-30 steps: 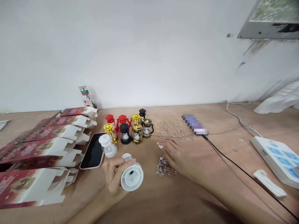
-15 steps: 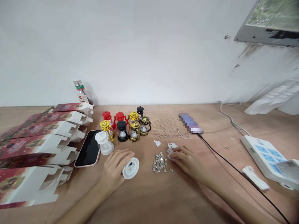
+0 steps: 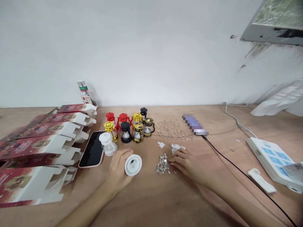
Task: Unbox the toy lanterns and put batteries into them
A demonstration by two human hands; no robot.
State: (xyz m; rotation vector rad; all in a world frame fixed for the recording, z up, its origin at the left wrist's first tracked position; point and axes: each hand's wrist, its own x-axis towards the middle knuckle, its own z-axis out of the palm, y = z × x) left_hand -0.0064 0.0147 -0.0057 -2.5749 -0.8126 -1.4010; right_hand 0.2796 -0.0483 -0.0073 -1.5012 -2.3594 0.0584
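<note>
My left hand [image 3: 119,165] is closed around a small white lantern [image 3: 133,165], whose round hollow base is turned up toward me and shows a dark spot inside. The rest of it is hidden behind my fingers. My right hand [image 3: 186,162] reaches down with bent fingers slightly apart, fingertips at the right edge of a pile of silver button cells [image 3: 163,165]. Small white plastic pieces [image 3: 176,147] lie just beyond those fingers. A white lantern [image 3: 109,145] stands beyond my left hand, near several red, gold and black lanterns [image 3: 126,132].
Red and white cardboard boxes [image 3: 68,129] fill the left side, beside a dark-screened phone [image 3: 92,149]. Thin metal wire handles [image 3: 174,130] lie at the back. Another phone [image 3: 195,126] trails a black cable [image 3: 227,160]. A white power strip [image 3: 270,160] sits right.
My right hand has shifted from the white plastic pieces to the button cells. My left hand has tilted the white lantern's base further up toward me. The camera view has moved slightly.
</note>
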